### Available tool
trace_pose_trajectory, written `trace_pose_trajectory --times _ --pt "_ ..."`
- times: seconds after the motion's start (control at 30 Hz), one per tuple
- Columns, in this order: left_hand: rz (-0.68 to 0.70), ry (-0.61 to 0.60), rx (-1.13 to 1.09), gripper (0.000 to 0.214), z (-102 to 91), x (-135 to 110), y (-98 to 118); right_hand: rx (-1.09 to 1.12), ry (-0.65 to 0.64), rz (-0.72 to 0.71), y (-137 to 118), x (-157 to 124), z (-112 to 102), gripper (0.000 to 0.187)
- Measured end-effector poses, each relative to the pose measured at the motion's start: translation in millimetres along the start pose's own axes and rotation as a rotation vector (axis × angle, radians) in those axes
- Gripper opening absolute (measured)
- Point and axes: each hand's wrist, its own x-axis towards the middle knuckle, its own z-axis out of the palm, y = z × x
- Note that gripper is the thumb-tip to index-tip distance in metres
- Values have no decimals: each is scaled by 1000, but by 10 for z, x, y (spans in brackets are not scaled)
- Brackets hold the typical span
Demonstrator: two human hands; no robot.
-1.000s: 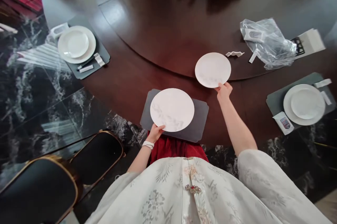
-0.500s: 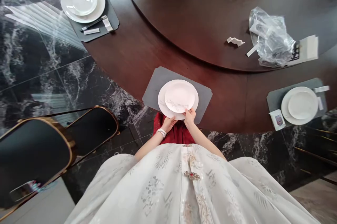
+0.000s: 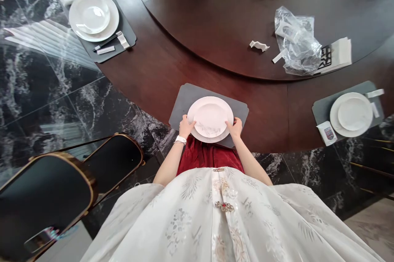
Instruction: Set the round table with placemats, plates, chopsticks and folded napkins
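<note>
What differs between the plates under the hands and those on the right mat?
The front plates show grey veining, and the left hand and right hand hold their rim; the right mat's plates look plain white, untouched. Both are stacked on dark mats.

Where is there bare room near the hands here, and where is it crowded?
The dark wooden table shows bare wood between the central grey placemat and the right placemat, and toward the left placemat. It is crowded at the stacked plates, with the left hand and right hand at their rim, and around the crumpled plastic bag.
</note>
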Motion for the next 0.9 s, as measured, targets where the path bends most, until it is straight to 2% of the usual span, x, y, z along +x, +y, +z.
trace_pose_trajectory --times 0.07,0.2,0.27,0.33,0.4,0.47,0.5,0.53,0.6,0.67,0.7,0.77,0.83,0.9 --pt "-32 -16 6 48 -18 74 2 21 -126 -20 -79 234 22 44" --pt "-88 19 -38 41 -79 102 -63 -44 -222 -83 -263 447 35 40" --pt "-88 21 -40 40 -135 117 -100 -159 -311 -125 -403 568 -34 36" --pt "-65 -7 -32 40 -193 147 -137 -254 -317 -226 -634 851 -156 31" --pt "-41 -58 -26 40 -238 188 -175 -263 -144 -381 -975 1355 -316 27" --pt "-25 -111 -25 40 -263 228 -205 -240 117 -500 -1397 2039 -485 28" --pt "-24 -130 -24 40 -269 244 -213 -265 203 -518 -1613 2408 -562 32" --pt "-26 -144 -20 40 -271 258 -215 -302 254 -514 -1816 2766 -628 35" --pt "-43 -159 -4 40 -274 278 -197 -375 271 -486 -2135 3362 -714 36" --pt "-68 -169 22 40 -283 293 -160 -411 228 -465 -2268 3685 -731 29" --pt "-79 -174 36 39 -291 299 -141 -409 200 -465 -2247 3720 -719 25" --pt "-96 -183 61 39 -311 312 -112 -372 158 -486 -2028 3527 -668 17" --pt "-103 -202 78 39 -329 321 -107 -311 130 -524 -1626 3025 -606 13" --pt "-101 -220 90 40 -337 327 -119 -257 63 -558 -1144 2338 -556 13"
